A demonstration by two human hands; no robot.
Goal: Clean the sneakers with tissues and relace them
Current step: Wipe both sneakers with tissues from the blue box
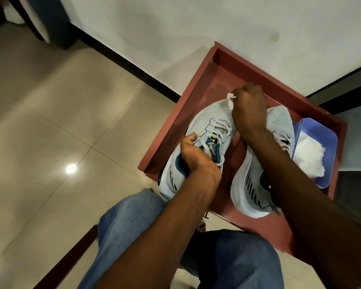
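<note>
So you've got both sneakers sitting in the red tray (198,88), toes pointing away from you toward the wall. The left sneaker (215,115) is pale grey knit with a teal collar, a bit of yellow on the tongue, dark slashes along the side and a thick white sole; its white laces (220,127) are threaded but look loose. Your left hand (193,154) is curled over that shoe's collar, fingers hooked into the opening, gripping it. Your right hand (249,107) is closed around a scrunched white tissue (230,100), pressing it onto the toe of that same shoe at the far end of the tray. The right sneaker (279,118) is the same colourway, just beside the first, mostly hidden under your right forearm. At the tray's right edge, touching that second shoe, there's a purple tub (319,130) with a heap of white tissues (308,152) in it.
</note>
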